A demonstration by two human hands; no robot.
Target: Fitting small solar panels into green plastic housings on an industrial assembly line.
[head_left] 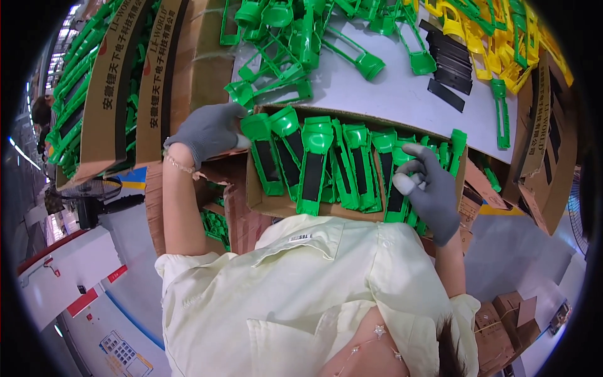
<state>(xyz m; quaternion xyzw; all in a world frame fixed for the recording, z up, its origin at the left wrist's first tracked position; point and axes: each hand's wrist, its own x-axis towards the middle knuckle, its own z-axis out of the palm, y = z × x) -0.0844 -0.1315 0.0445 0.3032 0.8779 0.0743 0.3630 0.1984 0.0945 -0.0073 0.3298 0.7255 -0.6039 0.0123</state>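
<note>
A cardboard box (352, 113) in front of my chest holds a row of green plastic frames with rounded heads, several with a black strip along the body. My gloved left hand (210, 133) is at the box's left end, finger and thumb on either side of the head of the leftmost green frame (256, 129). Above the box's right part hangs my gloved right hand (430, 191), fingers bent and apart, with nothing visible between them. Beneath its fingertips stand more green frames (389, 166), partly hidden by the hand.
Loose green frames (308, 38) are heaped on the white tabletop (396, 94) beyond the box. Black strips (449, 60) and yellow frames (480, 60) lie at the far right. Tall cartons (151, 81) of green frames flank the left; another carton (540, 138) stands right.
</note>
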